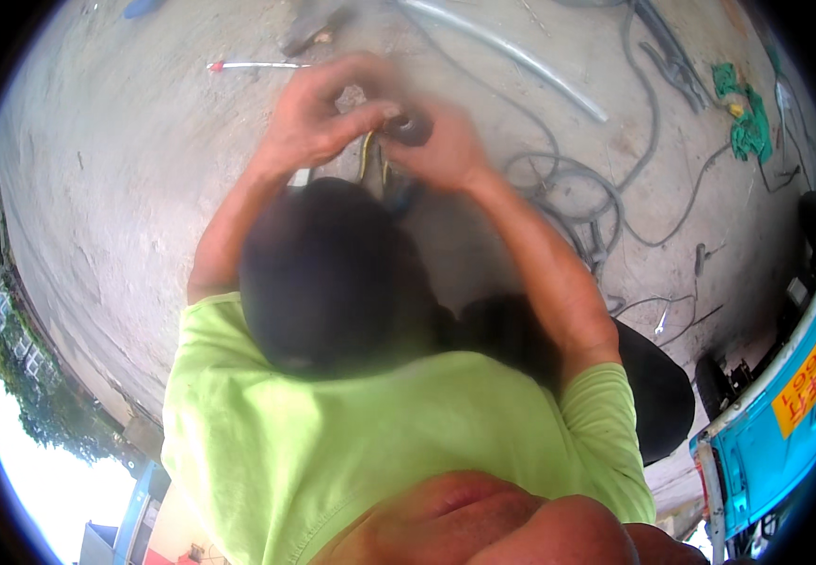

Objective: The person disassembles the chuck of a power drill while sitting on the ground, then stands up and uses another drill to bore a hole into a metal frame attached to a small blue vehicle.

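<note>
Over the concrete ground (126, 141), just beyond your knees (333, 273), your work is centred on a dark round piece (413, 129) with a hollow showing in its end, raised between your two hands. Your right grip (441, 149) is closed around the side of that piece, while your left grip (328, 108) is curled, its thumb reaching to the near edge and a gap showing between thumb and forefinger; blur hides whether its fingertips bear on the piece too. Judging from this, you are midway through handling it: the piece is picked up and brought within reach of both hands, but it has not been set down or let go. Whether it is joined to the yellowish strands (367, 155) just below your hands cannot be told, so how much fitting or loosening is done stays unclear. Releasing it is at least left to do. The red-tipped white stick (257, 65), the grey tube (521, 61) and the coiled hose (573, 174) lie apart on the ground, untouched.
</note>
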A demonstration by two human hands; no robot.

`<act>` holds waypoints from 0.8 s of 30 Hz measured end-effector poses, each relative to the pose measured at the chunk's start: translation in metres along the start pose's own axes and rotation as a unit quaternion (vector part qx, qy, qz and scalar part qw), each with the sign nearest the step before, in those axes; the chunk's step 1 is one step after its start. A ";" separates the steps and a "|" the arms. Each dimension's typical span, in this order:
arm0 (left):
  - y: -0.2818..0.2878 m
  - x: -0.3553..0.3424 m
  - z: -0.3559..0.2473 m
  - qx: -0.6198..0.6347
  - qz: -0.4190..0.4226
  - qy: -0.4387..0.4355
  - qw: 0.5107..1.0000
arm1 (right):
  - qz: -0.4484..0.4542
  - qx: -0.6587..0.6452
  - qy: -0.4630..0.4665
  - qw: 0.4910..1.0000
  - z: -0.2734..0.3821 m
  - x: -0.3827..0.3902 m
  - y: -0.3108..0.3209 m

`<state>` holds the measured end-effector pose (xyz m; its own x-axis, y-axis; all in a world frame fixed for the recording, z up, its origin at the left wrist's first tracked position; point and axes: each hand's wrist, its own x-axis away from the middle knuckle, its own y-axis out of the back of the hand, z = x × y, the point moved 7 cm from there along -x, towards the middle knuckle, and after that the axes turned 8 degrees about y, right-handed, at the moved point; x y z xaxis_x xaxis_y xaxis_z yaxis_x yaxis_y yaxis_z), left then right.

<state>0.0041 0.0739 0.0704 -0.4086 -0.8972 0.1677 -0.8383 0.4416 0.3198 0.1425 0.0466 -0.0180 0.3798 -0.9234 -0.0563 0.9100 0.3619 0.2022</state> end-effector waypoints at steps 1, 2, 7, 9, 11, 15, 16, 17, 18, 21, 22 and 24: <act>-0.001 0.005 0.000 -0.028 -0.016 0.002 0.999 | 0.003 -0.006 -0.006 1.000 -0.002 -0.002 -0.003; 0.003 0.008 -0.002 -0.051 -0.027 -0.007 0.998 | 0.005 -0.012 -0.012 1.000 -0.004 -0.005 -0.006; 0.012 0.018 -0.004 -0.077 -0.064 -0.037 0.994 | 0.010 -0.009 -0.031 0.999 0.001 -0.008 -0.009; 0.014 0.021 -0.003 -0.083 -0.067 -0.041 0.993 | 0.009 -0.015 -0.026 1.000 0.002 -0.010 -0.010; 0.014 0.023 -0.003 -0.113 -0.068 -0.047 0.990 | 0.004 0.003 -0.011 1.000 0.003 -0.013 -0.010; 0.006 0.023 -0.009 -0.198 -0.076 -0.091 0.973 | 0.011 0.026 -0.012 1.000 0.004 -0.015 -0.013; 0.006 0.022 -0.012 -0.215 -0.078 -0.109 0.967 | 0.011 0.021 -0.012 1.000 0.003 -0.015 -0.015; 0.007 0.022 -0.013 -0.188 -0.071 -0.099 0.974 | 0.011 0.016 -0.013 1.000 0.001 -0.015 -0.016; 0.007 0.021 -0.014 -0.160 -0.064 -0.091 0.981 | 0.010 0.013 -0.013 1.000 -0.001 -0.015 -0.016; 0.007 0.023 -0.014 -0.123 -0.085 -0.024 0.988 | 0.006 0.004 -0.006 1.000 0.001 -0.016 -0.016; 0.007 0.024 -0.012 -0.119 -0.100 0.006 0.988 | 0.008 0.010 -0.002 1.000 0.002 -0.016 -0.016; 0.002 0.020 -0.005 -0.188 -0.100 0.084 0.973 | 0.012 0.023 0.005 1.000 0.003 -0.017 -0.014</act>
<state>-0.0040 0.0573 0.0793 -0.1606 -0.9651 0.2069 -0.6902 0.2596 0.6754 0.1227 0.0565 -0.0169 0.4042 -0.9127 -0.0607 0.8918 0.3784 0.2480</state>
